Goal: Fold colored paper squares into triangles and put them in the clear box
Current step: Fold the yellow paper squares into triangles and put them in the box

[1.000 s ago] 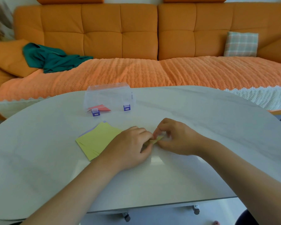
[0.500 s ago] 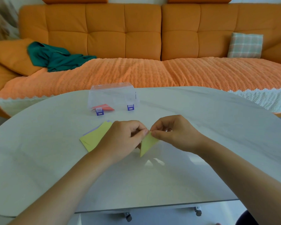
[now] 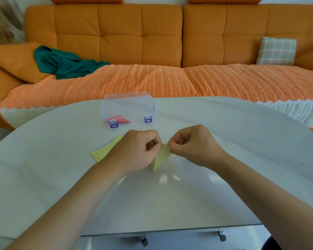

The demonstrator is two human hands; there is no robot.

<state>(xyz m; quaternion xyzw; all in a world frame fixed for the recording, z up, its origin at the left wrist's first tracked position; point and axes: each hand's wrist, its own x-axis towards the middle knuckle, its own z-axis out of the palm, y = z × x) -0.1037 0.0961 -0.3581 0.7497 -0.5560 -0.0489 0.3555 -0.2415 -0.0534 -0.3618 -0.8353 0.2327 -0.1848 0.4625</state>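
My left hand (image 3: 134,152) and right hand (image 3: 193,147) pinch the triangle (image 3: 161,157) at its top; I judge edges want aligning, crease sharpening, before the box (image 3: 128,103).

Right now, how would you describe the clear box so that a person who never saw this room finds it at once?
Start at the orange sofa, then drop to the white oval table before it. Near the table's far edge stands the clear plastic box. Unlike the yellow paper squares nearby, it is see-through, with two purple latches and red folded paper at its base.
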